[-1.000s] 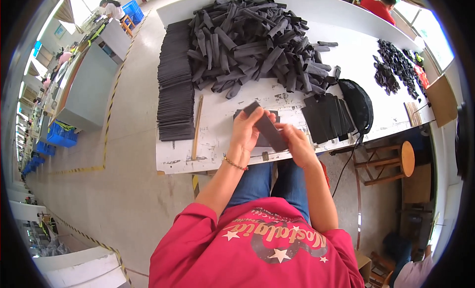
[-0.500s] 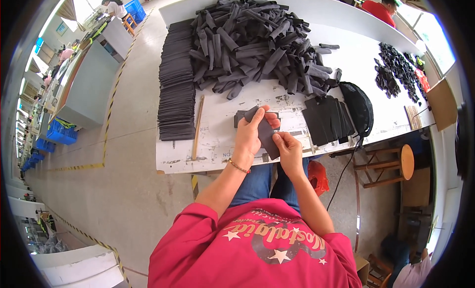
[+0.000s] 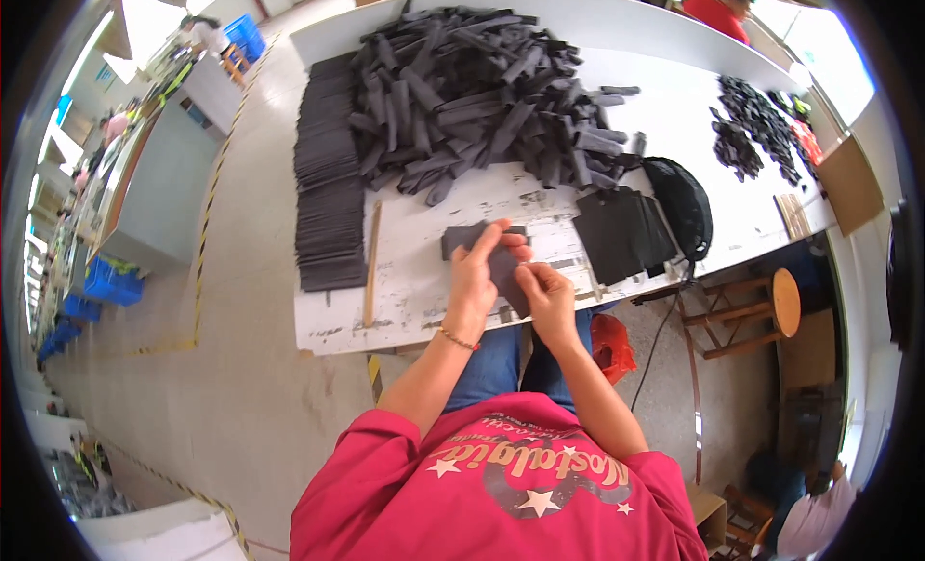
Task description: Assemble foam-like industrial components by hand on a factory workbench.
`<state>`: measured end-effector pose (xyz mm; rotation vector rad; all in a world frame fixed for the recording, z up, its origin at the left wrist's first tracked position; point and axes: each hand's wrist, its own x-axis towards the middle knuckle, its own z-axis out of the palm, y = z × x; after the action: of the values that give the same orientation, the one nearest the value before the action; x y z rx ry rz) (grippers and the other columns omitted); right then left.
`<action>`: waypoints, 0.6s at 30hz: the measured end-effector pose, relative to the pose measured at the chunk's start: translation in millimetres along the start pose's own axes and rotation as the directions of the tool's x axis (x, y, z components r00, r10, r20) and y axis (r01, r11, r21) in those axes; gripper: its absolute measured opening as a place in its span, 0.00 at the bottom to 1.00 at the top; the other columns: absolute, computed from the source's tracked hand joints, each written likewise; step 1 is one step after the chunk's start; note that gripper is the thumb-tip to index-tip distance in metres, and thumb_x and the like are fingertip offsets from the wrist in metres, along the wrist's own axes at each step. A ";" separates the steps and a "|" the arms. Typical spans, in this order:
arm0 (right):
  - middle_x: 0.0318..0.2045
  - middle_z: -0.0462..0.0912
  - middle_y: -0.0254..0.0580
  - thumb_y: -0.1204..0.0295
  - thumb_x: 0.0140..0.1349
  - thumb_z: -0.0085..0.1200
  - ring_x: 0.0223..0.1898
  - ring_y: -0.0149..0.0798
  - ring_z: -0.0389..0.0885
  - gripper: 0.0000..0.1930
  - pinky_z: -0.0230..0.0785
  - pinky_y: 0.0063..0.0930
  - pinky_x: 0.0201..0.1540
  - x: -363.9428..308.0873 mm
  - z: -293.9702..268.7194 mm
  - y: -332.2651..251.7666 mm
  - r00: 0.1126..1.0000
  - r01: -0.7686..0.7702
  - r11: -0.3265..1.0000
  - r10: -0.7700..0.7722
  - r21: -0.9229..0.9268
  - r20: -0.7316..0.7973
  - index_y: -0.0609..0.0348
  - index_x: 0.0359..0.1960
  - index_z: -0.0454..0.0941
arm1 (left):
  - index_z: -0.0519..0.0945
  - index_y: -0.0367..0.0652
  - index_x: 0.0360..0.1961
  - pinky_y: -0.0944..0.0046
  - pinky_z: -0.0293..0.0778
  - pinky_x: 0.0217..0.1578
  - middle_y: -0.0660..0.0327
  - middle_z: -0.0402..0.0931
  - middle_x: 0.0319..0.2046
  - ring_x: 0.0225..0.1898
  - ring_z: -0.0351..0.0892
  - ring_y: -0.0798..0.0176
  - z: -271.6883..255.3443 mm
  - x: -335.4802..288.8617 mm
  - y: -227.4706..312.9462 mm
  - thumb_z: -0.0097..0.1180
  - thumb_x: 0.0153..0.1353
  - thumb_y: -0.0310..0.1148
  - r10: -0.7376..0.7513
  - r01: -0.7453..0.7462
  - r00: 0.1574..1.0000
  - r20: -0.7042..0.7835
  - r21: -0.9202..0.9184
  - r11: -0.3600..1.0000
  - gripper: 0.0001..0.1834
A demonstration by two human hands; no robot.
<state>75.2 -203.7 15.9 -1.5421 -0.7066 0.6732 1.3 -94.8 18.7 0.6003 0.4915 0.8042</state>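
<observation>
Over the table's front edge, my left hand (image 3: 474, 277) is closed on a dark grey fabric piece (image 3: 504, 270), a flat rectangle held at a slant. Its thumb lies across the piece, and its fingers go behind it. My right hand (image 3: 551, 299) pinches the right edge of the same piece between thumb and fingers. Just behind my left hand, another small dark piece (image 3: 459, 241) lies flat on the tabletop. A large heap of dark, curled fabric pieces (image 3: 453, 108) covers the far middle, with a long, neat stack of similar pieces (image 3: 330, 185) along the left edge.
A wooden stick (image 3: 372, 262) lies beside the stack. To the right are flat black panels (image 3: 624, 235) and a rounded black mesh-like item (image 3: 686, 209). Small black parts (image 3: 761, 127) lie far right. A stool (image 3: 785, 303) and red plastic bag (image 3: 611, 347) stand below the table.
The whole view has shifted slightly, with the table sitting a little lower and further left. Both hands keep hold of the fabric piece, their grip nearly the same.
</observation>
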 end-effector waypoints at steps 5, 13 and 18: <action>0.25 0.81 0.38 0.65 0.64 0.55 0.29 0.30 0.78 0.10 0.71 0.33 0.33 0.7 12.2 18.1 0.982 0.191 0.976 -0.190 -0.103 0.018 0.61 0.35 0.79 | 0.72 0.46 0.28 0.67 0.70 0.37 0.66 0.68 0.23 0.31 0.70 0.68 -4.7 -1.1 2.1 0.57 0.63 0.39 -0.123 0.123 0.992 0.012 -0.115 0.986 0.11; 0.25 0.80 0.53 0.68 0.58 0.57 0.29 0.53 0.80 0.08 0.71 0.39 0.34 8.4 -24.6 0.2 0.933 0.232 0.961 -0.263 -0.148 -0.245 0.60 0.31 0.80 | 0.73 0.38 0.54 0.60 0.73 0.52 0.59 0.77 0.41 0.46 0.77 0.61 34.4 6.9 -33.7 0.49 0.69 0.40 0.024 -0.029 0.998 0.061 0.086 0.996 0.19; 0.26 0.81 0.52 0.69 0.57 0.57 0.29 0.51 0.81 0.07 0.71 0.37 0.34 6.9 -47.5 -4.3 0.919 0.207 0.967 -0.244 -0.150 -0.309 0.60 0.33 0.82 | 0.73 0.36 0.54 0.60 0.72 0.55 0.58 0.78 0.42 0.47 0.78 0.62 61.3 0.7 -47.4 0.49 0.70 0.38 -0.053 0.047 0.996 0.067 0.076 0.996 0.19</action>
<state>115.7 -228.5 24.0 -1.5974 -0.6664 0.1988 63.7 -138.9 31.9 0.6797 0.4725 0.7177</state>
